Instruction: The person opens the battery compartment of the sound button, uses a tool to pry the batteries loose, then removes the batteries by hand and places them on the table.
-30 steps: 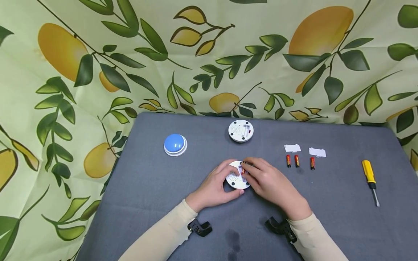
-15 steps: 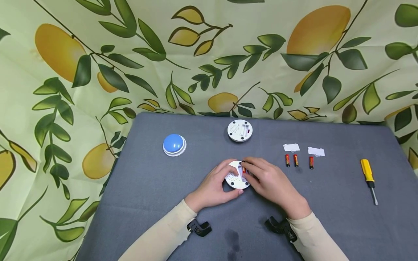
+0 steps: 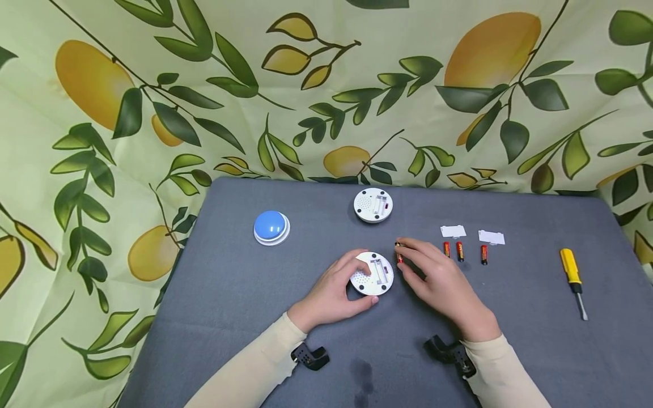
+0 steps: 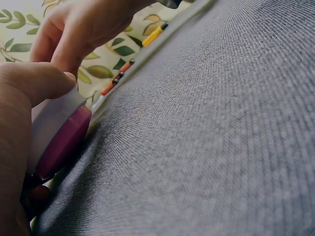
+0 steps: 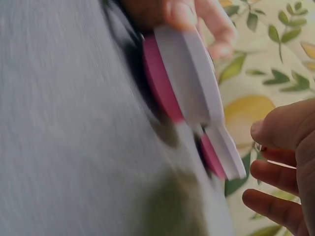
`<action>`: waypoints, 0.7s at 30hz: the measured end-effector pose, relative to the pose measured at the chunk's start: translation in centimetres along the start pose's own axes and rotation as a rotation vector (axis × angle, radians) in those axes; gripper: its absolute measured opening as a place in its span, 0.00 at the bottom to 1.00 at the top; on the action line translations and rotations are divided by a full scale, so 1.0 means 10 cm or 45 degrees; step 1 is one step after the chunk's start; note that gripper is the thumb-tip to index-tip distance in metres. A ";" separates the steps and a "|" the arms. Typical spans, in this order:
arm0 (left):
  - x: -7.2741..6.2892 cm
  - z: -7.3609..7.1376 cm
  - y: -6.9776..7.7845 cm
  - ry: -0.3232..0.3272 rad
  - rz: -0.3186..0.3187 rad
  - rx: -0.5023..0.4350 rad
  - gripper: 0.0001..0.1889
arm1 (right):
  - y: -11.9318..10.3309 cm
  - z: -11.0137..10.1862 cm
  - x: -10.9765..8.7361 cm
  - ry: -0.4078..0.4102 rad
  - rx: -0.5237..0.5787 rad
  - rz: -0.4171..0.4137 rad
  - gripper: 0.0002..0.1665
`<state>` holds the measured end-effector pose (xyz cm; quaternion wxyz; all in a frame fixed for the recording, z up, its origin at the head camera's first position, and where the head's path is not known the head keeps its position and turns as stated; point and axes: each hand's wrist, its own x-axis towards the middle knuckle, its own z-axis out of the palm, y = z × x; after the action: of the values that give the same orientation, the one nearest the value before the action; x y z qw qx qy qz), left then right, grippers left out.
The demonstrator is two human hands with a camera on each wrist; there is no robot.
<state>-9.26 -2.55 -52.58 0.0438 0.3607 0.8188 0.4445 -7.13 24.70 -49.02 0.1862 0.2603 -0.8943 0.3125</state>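
My left hand (image 3: pixel 334 292) grips the rim of an upside-down round white buzzer button (image 3: pixel 377 286), thumb at the near side and fingers over the top. Its battery compartment (image 3: pixel 379 272) lies uncovered, with no red battery visible in it. In the right wrist view this button's pink dome (image 5: pixel 160 81) faces the table. Just right of the button, my right hand (image 3: pixel 441 280) pinches a small red-and-black battery (image 3: pixel 399 255) between thumb and fingers. Only a sliver of that battery shows in the right wrist view.
Behind stands a second upturned button (image 3: pixel 373 205); a blue-domed button (image 3: pixel 270 226) is at left. Several batteries (image 3: pixel 460 251) lie at right below two white battery covers (image 3: pixel 453 231) (image 3: pixel 491 237). A yellow-handled screwdriver (image 3: pixel 571 272) lies far right. A patterned cloth (image 3: pixel 229 113) hangs behind.
My right hand has lifted the battery out of the button's compartment and moved right with it. My left hand keeps its grip on the button.
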 end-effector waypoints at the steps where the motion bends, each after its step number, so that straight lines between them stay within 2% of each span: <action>1: 0.00 0.00 0.00 -0.001 -0.001 0.003 0.22 | 0.03 -0.02 -0.01 0.020 -0.003 0.006 0.25; 7: 0.00 0.01 -0.01 -0.009 0.002 0.010 0.23 | 0.23 -0.19 -0.12 0.163 -0.054 0.008 0.26; 11: -0.02 0.01 -0.01 -0.009 -0.005 0.005 0.23 | 0.36 -0.32 -0.21 0.205 -0.094 0.032 0.26; 21: -0.01 0.00 -0.02 -0.015 -0.007 0.026 0.23 | 0.66 -0.70 -0.49 0.218 -0.220 0.325 0.27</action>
<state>-9.29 -2.69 -52.82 0.0461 0.3616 0.8239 0.4340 -5.92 35.37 -49.36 0.2422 0.1003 -0.9245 0.2765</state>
